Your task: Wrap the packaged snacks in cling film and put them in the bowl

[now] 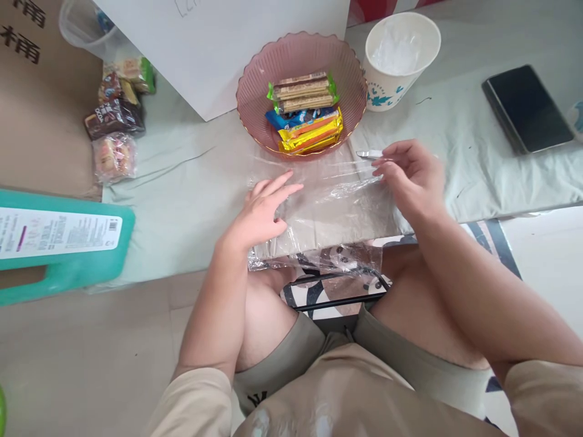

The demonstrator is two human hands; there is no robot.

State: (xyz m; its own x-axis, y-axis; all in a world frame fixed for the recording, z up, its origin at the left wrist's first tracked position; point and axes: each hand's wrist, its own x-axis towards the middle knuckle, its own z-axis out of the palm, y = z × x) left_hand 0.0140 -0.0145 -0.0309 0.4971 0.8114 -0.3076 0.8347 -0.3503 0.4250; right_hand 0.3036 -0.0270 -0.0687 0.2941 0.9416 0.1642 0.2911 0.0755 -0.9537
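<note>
A clear plastic bag (332,209) lies flat on the pale green cloth (182,194), its near end hanging over the table's front edge. My left hand (264,209) rests flat on the bag's left part, fingers spread. My right hand (407,176) pinches the bag's far right corner between thumb and fingers. Just behind the bag stands a pink ribbed bowl (259,91) holding several wrapped snack bars (307,112) in green, blue and yellow wrappers.
A paper cup (398,60) lined with plastic stands right of the bowl. A dark phone (526,109) lies at far right. Wrapped snacks (113,127) sit at the cloth's left end by a cardboard box (36,103). A white board (218,48) stands behind. A teal container (64,243) lies left.
</note>
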